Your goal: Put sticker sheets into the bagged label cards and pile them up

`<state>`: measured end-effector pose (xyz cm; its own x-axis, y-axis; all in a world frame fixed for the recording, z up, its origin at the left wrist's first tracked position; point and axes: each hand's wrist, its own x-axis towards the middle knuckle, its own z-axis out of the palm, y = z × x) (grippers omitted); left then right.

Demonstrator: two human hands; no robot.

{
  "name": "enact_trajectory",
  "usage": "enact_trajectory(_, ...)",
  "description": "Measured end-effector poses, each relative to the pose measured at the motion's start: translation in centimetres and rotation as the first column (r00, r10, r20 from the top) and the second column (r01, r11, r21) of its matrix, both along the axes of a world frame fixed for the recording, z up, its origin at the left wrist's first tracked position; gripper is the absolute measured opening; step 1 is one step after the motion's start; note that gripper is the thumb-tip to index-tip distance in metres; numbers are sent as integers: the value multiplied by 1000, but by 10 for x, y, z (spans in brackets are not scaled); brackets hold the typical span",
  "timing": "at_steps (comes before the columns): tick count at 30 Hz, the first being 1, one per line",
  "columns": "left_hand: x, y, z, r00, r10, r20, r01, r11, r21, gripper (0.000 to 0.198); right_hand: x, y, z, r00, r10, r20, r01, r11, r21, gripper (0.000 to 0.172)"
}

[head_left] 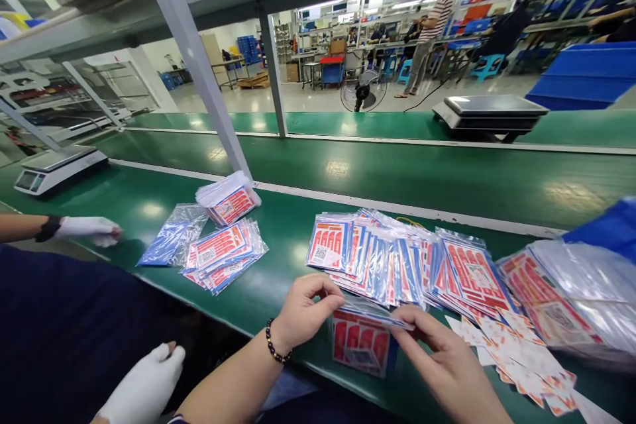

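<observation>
Between both hands, at the table's front edge, is a clear plastic packet point(360, 342) with a red and blue printed card in it. My left hand point(311, 308) pinches its upper left edge between thumb and fingers. At the upper right edge, my right hand point(437, 354) grips it the same way. Just beyond lies a long overlapping row of similar packets point(330, 244). To the right of my right hand, small white and orange cards point(529, 358) are spread loosely. Behind them rests a thick stack of clear bags point(586, 285), with red print showing at its left.
A co-worker's white-gloved hands point(89, 228) are at the left, near more packets point(223, 248) and a bag stack point(229, 202). Scales stand at far left point(59, 169) and back right point(491, 112). A metal post point(199, 66) rises from the green table point(278, 202).
</observation>
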<state>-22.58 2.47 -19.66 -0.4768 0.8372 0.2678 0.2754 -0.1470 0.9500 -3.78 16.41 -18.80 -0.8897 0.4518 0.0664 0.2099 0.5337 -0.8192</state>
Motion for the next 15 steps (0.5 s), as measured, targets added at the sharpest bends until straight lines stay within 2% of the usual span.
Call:
enact_trajectory(4,2,0,17,982,-89,-166,77,994,-77,14,3,2,1,988,0,-152,33,976,217,12)
enact_trajectory(6,0,-2,20,963,-150,-225,130,986,-101,18,6,5,3,983,5,-183,48,958,283,11)
enact_trajectory(9,-3,-5,22,914,-199,-353,172,979,-107,11,9,11,5,976,32,-215,42,942,332,9)
enact_trajectory(13,-1,-3,24,883,-149,-445,149,988,-34,10,12,16,-1,962,68,-266,34,932,361,11)
enact_trajectory(15,1,-1,25,890,-111,-443,133,991,19,10,10,14,-6,961,22,-277,82,930,359,16)
